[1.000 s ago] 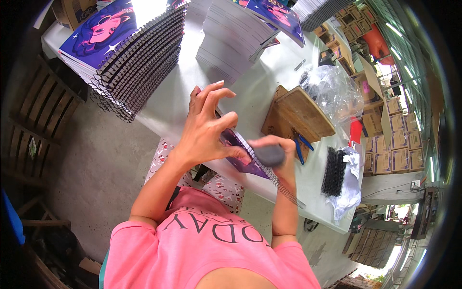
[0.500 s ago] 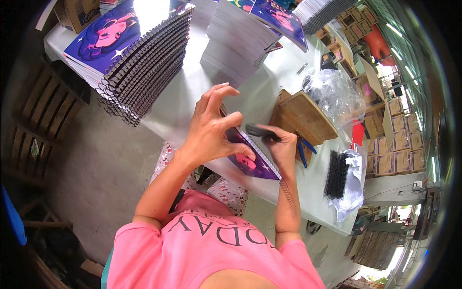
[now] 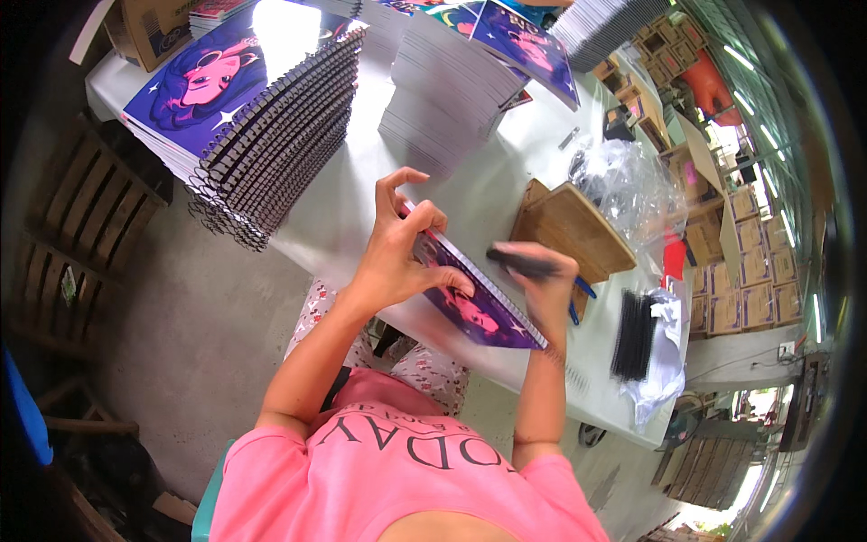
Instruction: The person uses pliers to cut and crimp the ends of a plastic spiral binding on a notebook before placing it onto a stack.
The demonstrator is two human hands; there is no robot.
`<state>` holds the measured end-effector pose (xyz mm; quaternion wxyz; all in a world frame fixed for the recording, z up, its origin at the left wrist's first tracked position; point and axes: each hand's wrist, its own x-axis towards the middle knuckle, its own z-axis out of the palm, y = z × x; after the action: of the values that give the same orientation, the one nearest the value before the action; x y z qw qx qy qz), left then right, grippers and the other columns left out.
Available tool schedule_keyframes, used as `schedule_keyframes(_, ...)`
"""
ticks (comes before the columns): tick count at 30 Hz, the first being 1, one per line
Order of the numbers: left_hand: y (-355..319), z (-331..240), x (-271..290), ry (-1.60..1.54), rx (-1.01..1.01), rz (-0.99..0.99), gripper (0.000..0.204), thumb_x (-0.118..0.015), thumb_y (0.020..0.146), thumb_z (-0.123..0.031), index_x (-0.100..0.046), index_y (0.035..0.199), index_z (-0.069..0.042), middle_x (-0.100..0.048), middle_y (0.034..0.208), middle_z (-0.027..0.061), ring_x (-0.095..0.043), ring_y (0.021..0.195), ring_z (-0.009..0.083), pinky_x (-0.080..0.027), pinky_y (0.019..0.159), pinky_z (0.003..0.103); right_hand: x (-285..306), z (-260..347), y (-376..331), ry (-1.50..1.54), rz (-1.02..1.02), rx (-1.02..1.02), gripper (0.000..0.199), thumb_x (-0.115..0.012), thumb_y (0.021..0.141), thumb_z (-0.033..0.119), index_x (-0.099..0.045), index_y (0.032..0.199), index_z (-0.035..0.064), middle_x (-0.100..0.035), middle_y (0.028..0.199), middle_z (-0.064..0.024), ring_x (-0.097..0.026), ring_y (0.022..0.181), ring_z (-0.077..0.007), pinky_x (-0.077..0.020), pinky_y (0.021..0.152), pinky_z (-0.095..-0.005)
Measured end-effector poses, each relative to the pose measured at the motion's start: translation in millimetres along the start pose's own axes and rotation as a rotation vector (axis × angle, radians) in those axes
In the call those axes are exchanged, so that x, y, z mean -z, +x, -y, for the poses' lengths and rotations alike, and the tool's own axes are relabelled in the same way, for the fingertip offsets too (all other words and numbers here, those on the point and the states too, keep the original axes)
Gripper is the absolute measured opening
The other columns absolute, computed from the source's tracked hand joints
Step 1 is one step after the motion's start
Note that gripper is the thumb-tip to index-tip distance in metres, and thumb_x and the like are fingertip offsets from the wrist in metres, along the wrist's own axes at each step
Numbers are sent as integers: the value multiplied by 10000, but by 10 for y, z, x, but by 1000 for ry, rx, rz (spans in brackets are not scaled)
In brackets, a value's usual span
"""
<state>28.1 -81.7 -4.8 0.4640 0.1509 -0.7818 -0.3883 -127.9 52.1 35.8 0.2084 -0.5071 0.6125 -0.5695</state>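
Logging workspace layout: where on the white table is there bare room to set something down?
Bare white table shows between the paper stack and the wooden stand, and between that stack and the bound notebooks. It's crowded around the plastic bag beside the stand.

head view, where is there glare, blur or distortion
Head view: glare whites out a patch at the left notebook stack; head view: the right hand and the black object it holds are blurred; head view: fisheye bends the scene toward a black rim.

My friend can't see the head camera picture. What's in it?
A person's left hand grips a purple book; the right hand holds a blurred black thing near it. Stacked books and black coils lie on a white table.
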Motion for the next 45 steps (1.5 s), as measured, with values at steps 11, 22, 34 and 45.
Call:
schedule_keyframes(11, -100, 138, -76, -338, 118, 5, 878, -937, 328, -372, -391, 952, -86, -335, 1103, 116, -392, 1064, 250, -408, 817, 349, -30, -22, 73, -343, 124, -112, 235, -657, 673, -70, -719, 877, 28, -698, 825, -143, -683, 766, -184, -524, 711, -275)
schedule_keyframes(22, -28, 140, -56, -470, 308, 48, 955, -950, 358, -318, -261, 982, -97, -319, 1168, 133, -402, 1090, 229, -416, 862, 348, -184, 134, 164, -49, 142, 169, 245, -628, 684, -70, -715, 886, 39, -701, 775, -105, -644, 672, -105, -507, 623, -262)
schedule_keyframes(34, -77, 165, -74, -420, 194, 56, 839, -907, 490, -309, -270, 994, -98, -297, 1119, 101, -389, 937, 140, -399, 792, 266, -176, -328, 317, -707, 16, -40, 283, -639, 709, 65, -694, 984, 105, -673, 898, -117, -658, 711, -273, -509, 771, -357)
schedule_keyframes(45, -78, -117, 256, -423, 325, -367, 135, -665, 832, -133, -610, 813, -12, -594, 831, 19, -519, 722, 84, -422, 690, 215, 1234, -719, -613, -1012, -268, -186, 336, -635, 837, 221, -614, 1148, 94, -594, 1140, -102, -555, 1026, -282, -400, 938, -391)
